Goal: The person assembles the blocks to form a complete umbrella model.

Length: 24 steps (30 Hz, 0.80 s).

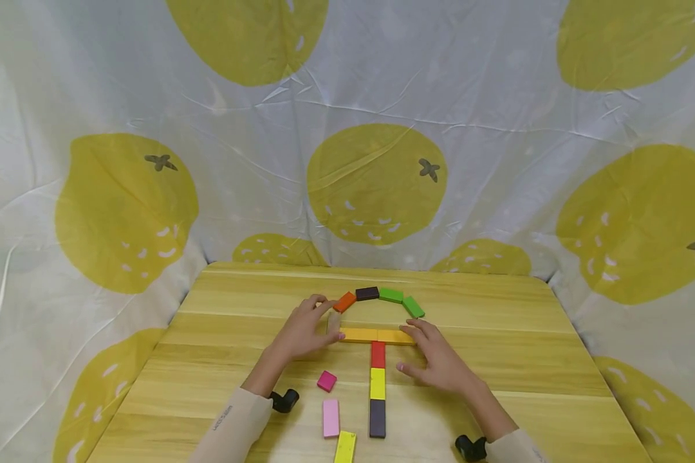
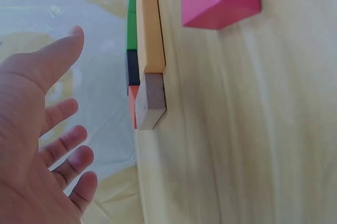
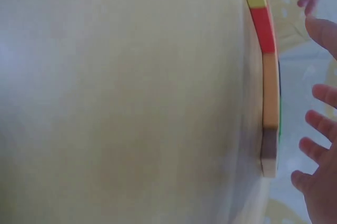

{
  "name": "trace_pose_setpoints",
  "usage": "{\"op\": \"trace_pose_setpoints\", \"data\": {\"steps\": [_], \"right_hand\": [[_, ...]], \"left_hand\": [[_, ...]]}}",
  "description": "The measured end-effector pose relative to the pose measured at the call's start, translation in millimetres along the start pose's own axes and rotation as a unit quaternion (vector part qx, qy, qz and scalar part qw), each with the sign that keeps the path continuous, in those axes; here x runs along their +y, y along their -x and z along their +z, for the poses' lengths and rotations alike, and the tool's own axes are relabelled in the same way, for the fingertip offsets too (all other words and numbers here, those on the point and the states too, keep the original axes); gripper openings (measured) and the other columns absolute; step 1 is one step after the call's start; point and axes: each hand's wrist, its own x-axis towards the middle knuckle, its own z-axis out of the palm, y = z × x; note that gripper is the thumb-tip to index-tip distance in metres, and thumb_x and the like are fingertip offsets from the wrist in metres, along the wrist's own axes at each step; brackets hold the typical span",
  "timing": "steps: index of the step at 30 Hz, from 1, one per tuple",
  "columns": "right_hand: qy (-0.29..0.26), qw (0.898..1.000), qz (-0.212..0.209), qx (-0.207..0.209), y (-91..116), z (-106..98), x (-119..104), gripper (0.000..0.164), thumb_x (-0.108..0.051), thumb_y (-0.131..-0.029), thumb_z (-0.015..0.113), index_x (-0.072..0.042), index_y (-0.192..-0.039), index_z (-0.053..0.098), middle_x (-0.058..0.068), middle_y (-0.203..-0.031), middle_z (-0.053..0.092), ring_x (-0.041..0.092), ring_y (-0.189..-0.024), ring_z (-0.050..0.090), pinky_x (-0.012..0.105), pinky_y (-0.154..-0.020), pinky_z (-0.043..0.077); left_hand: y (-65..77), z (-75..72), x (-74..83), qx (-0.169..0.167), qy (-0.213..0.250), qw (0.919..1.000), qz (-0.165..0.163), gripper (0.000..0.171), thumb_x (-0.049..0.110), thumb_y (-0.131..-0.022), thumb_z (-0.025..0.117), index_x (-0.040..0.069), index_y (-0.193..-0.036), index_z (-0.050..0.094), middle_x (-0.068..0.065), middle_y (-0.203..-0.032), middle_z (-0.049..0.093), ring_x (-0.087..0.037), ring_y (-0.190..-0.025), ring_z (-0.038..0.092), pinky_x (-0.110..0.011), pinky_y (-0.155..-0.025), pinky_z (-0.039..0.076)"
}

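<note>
On the table, an arch of blocks runs from an orange block (image 1: pixel 344 301) through a black block (image 1: pixel 367 293) to two green blocks (image 1: pixel 391 295). Below it two yellow-orange blocks (image 1: pixel 358 334) form a bar, with a pale wooden block (image 2: pixel 152 103) at its left end and a brownish block (image 3: pixel 269 153) at its right. A red block (image 1: pixel 378 354), a yellow one (image 1: pixel 378 384) and a dark one (image 1: pixel 378 418) make a stem. My left hand (image 1: pixel 307 329) hovers around the pale block, fingers spread. Fingers apart, my right hand (image 1: pixel 437 360) covers the bar's right end in the head view.
Loose to the left of the stem lie a magenta block (image 1: pixel 327 381), a pink block (image 1: pixel 331 418) and another yellow block (image 1: pixel 345 446). A lemon-patterned cloth (image 1: pixel 376 186) hangs behind and beside the wooden table (image 1: pixel 533 334).
</note>
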Motion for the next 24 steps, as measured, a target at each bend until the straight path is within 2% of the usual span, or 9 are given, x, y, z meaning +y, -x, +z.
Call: {"op": "trace_pose_setpoints", "data": {"steps": [8,14,18,24], "right_hand": [[0.000,1.000,-0.013,-0.028,13.2,14.5,-17.2,0.083,-0.059,-0.087,0.074,-0.020,-0.156,0.047,0.010,-0.163,0.039,0.034,-0.151,0.033,0.064,-0.116,0.037],[0.024,0.998,-0.053,-0.032,16.1,25.1,-29.5,0.087,-0.067,-0.086,0.071,-0.018,-0.154,0.048,0.008,-0.161,0.040,0.034,-0.148,0.038,0.064,-0.119,0.032],[0.035,0.997,-0.048,-0.054,18.7,29.9,-36.8,0.089,-0.072,-0.087,0.065,-0.019,-0.156,0.045,0.005,-0.164,0.036,0.033,-0.149,0.038,0.062,-0.117,0.037],[0.033,0.995,-0.031,-0.085,22.6,29.7,-38.9,0.089,-0.073,-0.088,0.064,-0.020,-0.157,0.045,0.004,-0.166,0.036,0.029,-0.150,0.039,0.055,-0.115,0.043]], "left_hand": [[26.4,0.7,5.9,0.028,-0.017,0.9994,-0.013,0.065,0.051,-0.089,0.077,0.016,-0.142,0.061,-0.014,-0.141,0.056,-0.037,-0.126,0.056,-0.058,-0.105,0.047],[46.0,2.5,8.7,0.039,-0.018,0.9990,-0.016,0.061,0.048,-0.091,0.076,0.019,-0.142,0.062,-0.012,-0.141,0.056,-0.034,-0.125,0.056,-0.055,-0.103,0.048],[55.6,2.0,13.8,0.051,-0.008,0.9986,-0.006,0.058,0.044,-0.089,0.079,0.019,-0.140,0.064,-0.011,-0.140,0.057,-0.031,-0.121,0.055,-0.053,-0.099,0.049],[65.5,2.8,24.4,0.044,0.025,0.9987,-0.007,0.057,0.043,-0.090,0.079,0.025,-0.141,0.063,-0.004,-0.140,0.056,-0.024,-0.118,0.052,-0.048,-0.098,0.047]]}}
